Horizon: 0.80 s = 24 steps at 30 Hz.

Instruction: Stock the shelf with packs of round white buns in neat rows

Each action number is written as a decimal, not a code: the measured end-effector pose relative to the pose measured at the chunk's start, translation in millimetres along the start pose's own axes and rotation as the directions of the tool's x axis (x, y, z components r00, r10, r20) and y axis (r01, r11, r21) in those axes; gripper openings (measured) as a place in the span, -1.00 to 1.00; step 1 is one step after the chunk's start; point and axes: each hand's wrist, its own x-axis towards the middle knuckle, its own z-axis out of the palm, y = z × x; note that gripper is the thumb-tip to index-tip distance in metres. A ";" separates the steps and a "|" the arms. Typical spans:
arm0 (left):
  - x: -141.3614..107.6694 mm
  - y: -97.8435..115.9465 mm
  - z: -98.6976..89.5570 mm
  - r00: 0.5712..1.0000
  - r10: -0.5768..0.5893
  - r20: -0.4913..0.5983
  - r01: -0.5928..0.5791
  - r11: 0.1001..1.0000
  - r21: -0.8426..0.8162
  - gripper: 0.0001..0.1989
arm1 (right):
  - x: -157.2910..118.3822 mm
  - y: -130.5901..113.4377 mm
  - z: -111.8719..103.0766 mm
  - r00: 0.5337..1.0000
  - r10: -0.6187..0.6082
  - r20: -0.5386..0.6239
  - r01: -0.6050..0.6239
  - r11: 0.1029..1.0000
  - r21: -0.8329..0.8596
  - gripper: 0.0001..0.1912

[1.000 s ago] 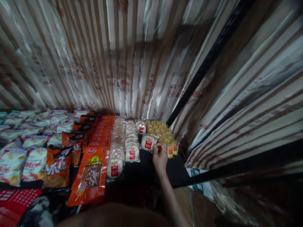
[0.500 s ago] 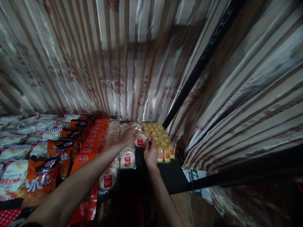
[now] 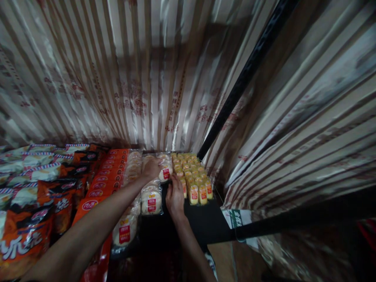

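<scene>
My left hand [image 3: 152, 167] reaches over the shelf and grips the upper left side of a clear bag of round pale buns [image 3: 165, 164] with a red label; its fingertips are partly hidden. My right hand [image 3: 175, 196] has its fingers stretched out along that bag's lower right edge, palm on the dark shelf side. Just below my left hand lies another bag of the same buns [image 3: 152, 200], and a third bag [image 3: 124, 233] lies nearer to me at the left. Rows of small yellow wrapped cakes [image 3: 194, 192] stand right of my right hand.
A black shelf [image 3: 202, 221] carries the goods. Left are red-orange packets [image 3: 101, 184], orange and black snack bags [image 3: 28, 231] and white bags [image 3: 37, 172]. Striped plastic sheeting [image 3: 147, 78] hangs behind, and a black post [image 3: 235, 98] slants up on the right.
The view has shifted slightly, so the shelf goods appear further left. My right hand's fingers have gone from bunched to stretched out against the bag. My left hand stays on it.
</scene>
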 end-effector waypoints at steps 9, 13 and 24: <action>13.8 9.8 7.4 0.998 -0.024 0.064 0.015 0.989 0.147 -0.81 | -7.8 13.2 26.5 0.995 -0.072 0.071 0.078 0.994 -0.072 -0.46; 23.9 12.0 12.9 0.997 0.011 0.080 -0.024 0.986 0.163 -0.76 | -6.5 20.7 28.9 0.995 -0.093 0.028 0.095 0.992 -0.079 -0.46; 33.1 9.6 20.7 0.992 -0.011 0.122 -0.032 0.938 0.344 -0.70 | -6.3 26.3 34.1 0.983 -0.088 0.162 0.100 0.993 -0.066 -0.33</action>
